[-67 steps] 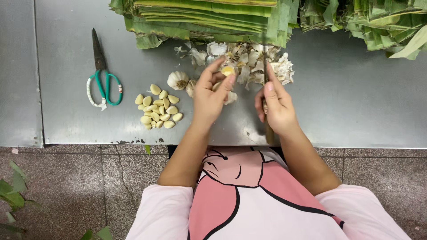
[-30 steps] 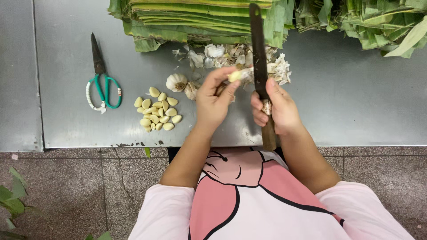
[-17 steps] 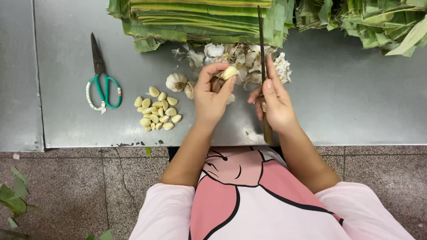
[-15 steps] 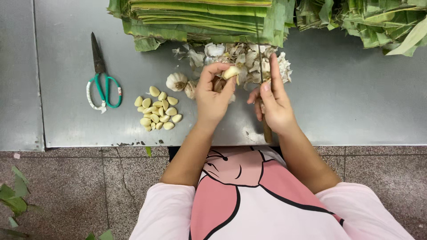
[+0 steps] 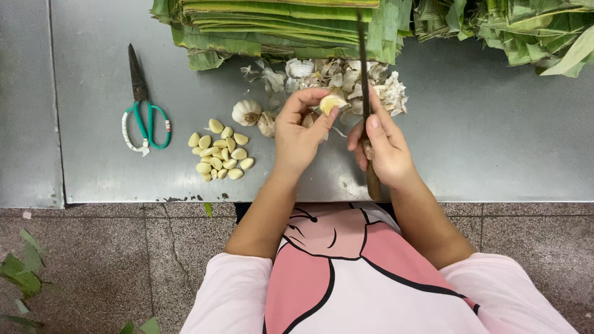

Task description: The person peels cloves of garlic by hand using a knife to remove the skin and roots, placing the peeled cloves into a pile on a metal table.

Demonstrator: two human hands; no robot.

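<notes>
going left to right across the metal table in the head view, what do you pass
scissors → pile of peeled cloves → whole garlic bulb → left hand holding a clove → knife in the right hand

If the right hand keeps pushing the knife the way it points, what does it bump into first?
The right hand points its knife away from the person. Its tip already reaches the stacked green leaves, passing over the garlic skins. So probably the leaves, though height is unclear.
</notes>
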